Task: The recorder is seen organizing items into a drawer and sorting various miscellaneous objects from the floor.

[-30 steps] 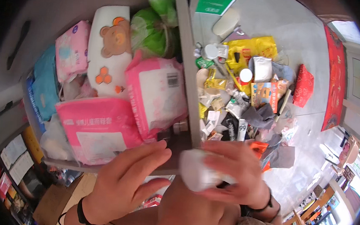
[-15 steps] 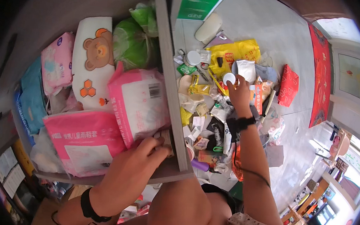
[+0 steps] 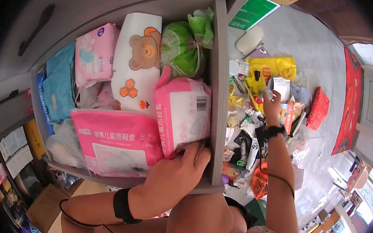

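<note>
My left hand (image 3: 178, 168) is inside the open drawer (image 3: 216, 97), at its near right corner. Its fingers curl down beside a pink-and-white pouch (image 3: 184, 116), and whatever they grip is hidden. Left of that hand lies a flat pink pouch (image 3: 116, 141) with a white label. Out to the right, my right hand (image 3: 272, 106) pinches a small round whitish container (image 3: 267, 95) above a pile of things on the floor. Close by it lie a white packet (image 3: 281, 88) and a yellow plastic bag (image 3: 282, 66).
Also in the drawer are a green tied bag (image 3: 181, 48), a white bear-print pack (image 3: 135, 68), a pink pack (image 3: 96, 54) and teal packages (image 3: 59, 89). A red pouch (image 3: 318, 108) lies beyond the floor pile. A grey cabinet front (image 3: 71, 20) borders the drawer.
The view has shifted, so the drawer sits further right. My left hand has pushed deeper into the drawer corner. The round container in my right hand has tilted; its white top no longer faces me.
</note>
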`<action>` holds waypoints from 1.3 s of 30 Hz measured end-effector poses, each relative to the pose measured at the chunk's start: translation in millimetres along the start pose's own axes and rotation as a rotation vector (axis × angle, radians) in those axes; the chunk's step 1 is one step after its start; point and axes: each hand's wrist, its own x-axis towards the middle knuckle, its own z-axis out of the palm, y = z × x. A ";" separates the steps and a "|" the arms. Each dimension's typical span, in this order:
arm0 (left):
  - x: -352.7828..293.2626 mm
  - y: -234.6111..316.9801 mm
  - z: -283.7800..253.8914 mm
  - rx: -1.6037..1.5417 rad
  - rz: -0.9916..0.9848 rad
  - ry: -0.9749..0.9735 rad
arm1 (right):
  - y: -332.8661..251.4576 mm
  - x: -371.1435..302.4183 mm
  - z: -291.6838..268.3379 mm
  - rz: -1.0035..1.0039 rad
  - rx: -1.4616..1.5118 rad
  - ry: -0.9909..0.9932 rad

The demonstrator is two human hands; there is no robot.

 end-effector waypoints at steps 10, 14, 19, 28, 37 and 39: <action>-13.0 3.2 -30.1 -0.318 0.039 0.160 | -150.9 -131.4 -124.9 -0.130 0.995 -0.492; -1.7 1.4 -62.7 -0.474 0.155 0.377 | -208.1 -171.1 -161.6 -0.443 0.996 -0.733; 17.2 -26.0 -80.6 -0.509 0.150 0.430 | -230.2 -174.4 -148.1 -0.453 1.080 -0.692; 85.8 -67.4 -75.0 -0.435 0.048 0.376 | -106.4 -18.6 24.4 -0.267 0.435 -0.138; 95.7 -91.0 -76.6 -0.242 0.093 0.386 | -108.0 8.3 94.6 -0.319 -0.021 -0.142; 93.8 -86.1 -77.1 -0.142 0.080 0.381 | -105.5 3.9 94.3 -0.321 0.005 -0.116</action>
